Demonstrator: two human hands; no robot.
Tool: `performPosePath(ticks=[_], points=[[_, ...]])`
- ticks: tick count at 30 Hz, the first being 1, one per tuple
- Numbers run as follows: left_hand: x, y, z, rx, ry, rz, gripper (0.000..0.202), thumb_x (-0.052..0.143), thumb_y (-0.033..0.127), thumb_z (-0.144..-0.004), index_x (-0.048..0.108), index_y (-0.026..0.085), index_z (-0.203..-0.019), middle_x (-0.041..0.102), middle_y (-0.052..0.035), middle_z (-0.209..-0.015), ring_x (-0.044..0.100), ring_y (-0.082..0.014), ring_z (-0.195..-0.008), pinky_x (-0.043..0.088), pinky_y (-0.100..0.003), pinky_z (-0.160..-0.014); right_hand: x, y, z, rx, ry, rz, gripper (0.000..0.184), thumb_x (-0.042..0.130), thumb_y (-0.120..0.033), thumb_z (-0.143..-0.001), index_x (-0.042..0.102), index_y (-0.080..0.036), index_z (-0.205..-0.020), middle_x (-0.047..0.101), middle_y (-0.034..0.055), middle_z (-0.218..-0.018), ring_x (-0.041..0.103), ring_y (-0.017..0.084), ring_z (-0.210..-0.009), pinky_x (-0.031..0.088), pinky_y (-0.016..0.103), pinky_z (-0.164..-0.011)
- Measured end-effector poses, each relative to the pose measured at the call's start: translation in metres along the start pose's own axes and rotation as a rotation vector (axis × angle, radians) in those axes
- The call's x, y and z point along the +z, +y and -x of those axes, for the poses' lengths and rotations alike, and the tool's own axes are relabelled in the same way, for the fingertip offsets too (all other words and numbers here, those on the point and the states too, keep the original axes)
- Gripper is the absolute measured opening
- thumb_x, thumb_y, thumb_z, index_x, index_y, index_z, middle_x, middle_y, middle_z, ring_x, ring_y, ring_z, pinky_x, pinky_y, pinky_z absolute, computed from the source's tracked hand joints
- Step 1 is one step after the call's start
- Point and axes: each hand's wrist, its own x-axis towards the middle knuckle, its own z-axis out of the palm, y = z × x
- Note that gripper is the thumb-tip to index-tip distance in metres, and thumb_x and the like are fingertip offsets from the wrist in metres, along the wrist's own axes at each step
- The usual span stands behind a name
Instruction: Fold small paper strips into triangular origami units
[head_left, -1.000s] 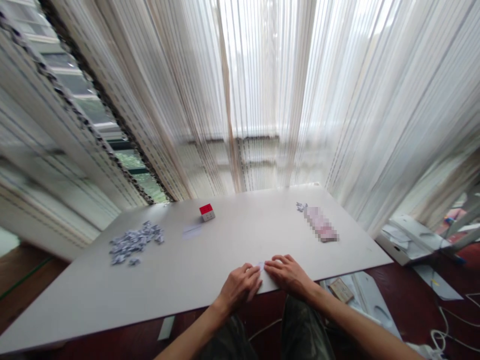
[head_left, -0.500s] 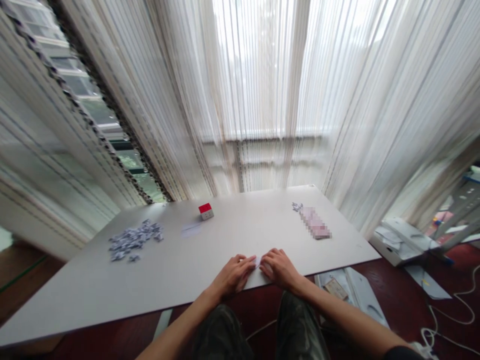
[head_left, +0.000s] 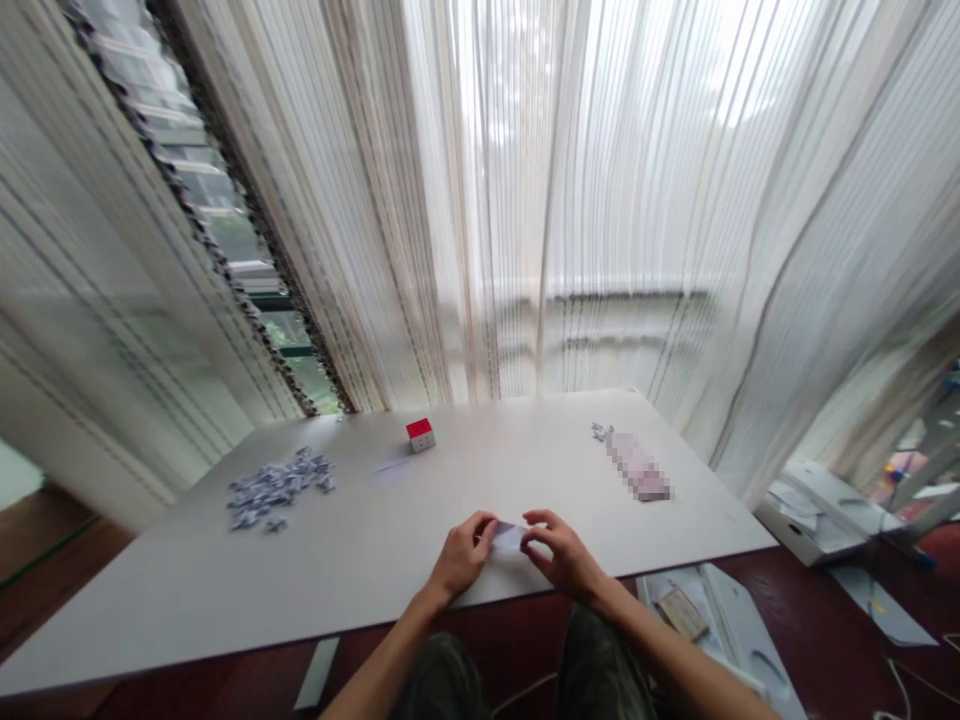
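Note:
Both my hands are at the near edge of the white table [head_left: 360, 560], pinching a small pale slip of paper [head_left: 508, 537] between them. My left hand [head_left: 463, 556] grips its left end with curled fingers. The slip's right end is held by my right hand [head_left: 561, 553], thumb and fingers closed on it. The paper sits just above the tabletop. My forearms reach in from below, over my knees.
A heap of small folded grey-white paper pieces [head_left: 276, 486] lies at the table's left. A red-and-white cube [head_left: 421, 434] stands near the back, with a blurred pink stack [head_left: 639, 467] at the right. Sheer curtains [head_left: 525, 200] hang behind. Boxes [head_left: 814, 510] and cables lie on the floor at right.
My hands have lifted slightly and drawn apart, so the paper slip now shows between them. The view has tilted upward a little.

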Motion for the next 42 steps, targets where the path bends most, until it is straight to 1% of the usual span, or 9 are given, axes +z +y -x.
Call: performPosePath(ticks=[4, 7, 9, 12, 17, 30, 34, 38, 42], points=[[0.002, 0.013, -0.007, -0.050, 0.049, 0.159, 0.034, 0.048, 0.045, -0.089, 0.066, 0.016, -0.094, 0.069, -0.0049, -0.082, 0.062, -0.0167, -0.067, 0.049, -0.025, -0.060, -0.003, -0.009, 0.002, -0.005, -0.028, -0.077, 0.015, 0.068, -0.032, -0.081, 0.069, -0.022, -0.092, 0.062, 0.0097, -0.114, 0.061, 0.022, -0.102, 0.048, 0.034, -0.089], [0.003, 0.023, -0.009, -0.019, 0.026, 0.168, 0.031, 0.052, 0.043, -0.088, 0.067, 0.017, -0.097, 0.070, -0.0046, -0.085, 0.062, -0.0157, -0.067, 0.049, -0.025, -0.064, -0.003, -0.012, -0.010, 0.213, 0.108, -0.186, 0.021, 0.063, -0.039, -0.084, 0.065, -0.018, -0.087, 0.069, 0.0062, -0.081, 0.064, 0.018, -0.073, 0.052, 0.030, -0.069], [0.005, 0.027, -0.010, -0.007, 0.029, 0.198, 0.030, 0.054, 0.042, -0.088, 0.067, 0.018, -0.099, 0.071, -0.0051, -0.088, 0.063, -0.0162, -0.071, 0.049, -0.026, -0.067, -0.002, -0.013, -0.019, 0.322, 0.102, -0.303, 0.028, 0.065, -0.041, -0.081, 0.063, -0.017, -0.093, 0.068, 0.0035, -0.072, 0.063, 0.017, -0.064, 0.050, 0.027, -0.059], [0.011, 0.027, -0.012, -0.062, 0.080, 0.327, 0.035, 0.056, 0.043, -0.086, 0.063, 0.015, -0.107, 0.071, -0.0064, -0.085, 0.065, -0.0174, -0.073, 0.051, -0.027, -0.068, 0.000, -0.013, -0.029, 0.359, 0.075, -0.423, 0.030, 0.065, -0.044, -0.080, 0.064, -0.016, -0.090, 0.069, 0.0045, -0.073, 0.065, 0.018, -0.067, 0.050, 0.026, -0.059], [0.021, 0.025, -0.011, -0.195, 0.057, 0.487, 0.042, 0.061, 0.043, -0.082, 0.062, 0.010, -0.108, 0.071, -0.0066, -0.074, 0.064, -0.0167, -0.063, 0.053, -0.029, -0.064, -0.002, -0.016, -0.031, 0.387, 0.197, -0.522, 0.032, 0.063, -0.047, -0.082, 0.064, -0.016, -0.088, 0.070, 0.0060, -0.076, 0.065, 0.019, -0.070, 0.049, 0.026, -0.060], [0.009, 0.037, -0.004, -0.029, 0.042, 0.347, 0.026, 0.059, 0.033, -0.087, 0.065, 0.017, -0.105, 0.072, -0.0057, -0.085, 0.066, -0.0164, -0.073, 0.053, -0.027, -0.067, -0.017, -0.012, -0.031, 0.376, 0.166, -0.586, 0.030, 0.066, -0.044, -0.080, 0.066, -0.016, -0.093, 0.067, 0.0032, -0.071, 0.062, 0.016, -0.065, 0.046, 0.025, -0.058], [0.001, 0.039, -0.003, 0.132, 0.143, 0.172, 0.017, 0.058, 0.028, -0.088, 0.069, 0.019, -0.097, 0.070, -0.0066, -0.094, 0.066, -0.0176, -0.083, 0.054, -0.029, -0.071, -0.024, -0.025, -0.028, 0.314, 0.183, -0.509, 0.029, 0.063, -0.043, -0.083, 0.068, -0.016, -0.094, 0.065, 0.0023, -0.068, 0.060, 0.014, -0.061, 0.046, 0.024, -0.056], [-0.010, 0.047, 0.000, 0.281, 0.149, 0.081, 0.019, 0.056, 0.024, -0.089, 0.070, 0.023, -0.101, 0.069, -0.0080, -0.103, 0.066, -0.0190, -0.089, 0.055, -0.028, -0.070, -0.030, -0.036, -0.029, 0.285, 0.098, -0.705, 0.036, 0.054, -0.047, -0.089, 0.066, -0.015, -0.099, 0.069, 0.0071, -0.077, 0.065, 0.018, -0.069, 0.051, 0.028, -0.061], [-0.017, 0.056, 0.004, 0.330, 0.094, 0.019, 0.022, 0.055, 0.023, -0.089, 0.070, 0.025, -0.105, 0.070, -0.0081, -0.107, 0.065, -0.0217, -0.099, 0.053, -0.035, -0.085, -0.034, -0.042, -0.030, 0.304, 0.096, -0.766, 0.033, 0.064, -0.045, -0.082, 0.065, -0.015, -0.099, 0.070, 0.0077, -0.083, 0.066, 0.019, -0.075, 0.053, 0.032, -0.069]])
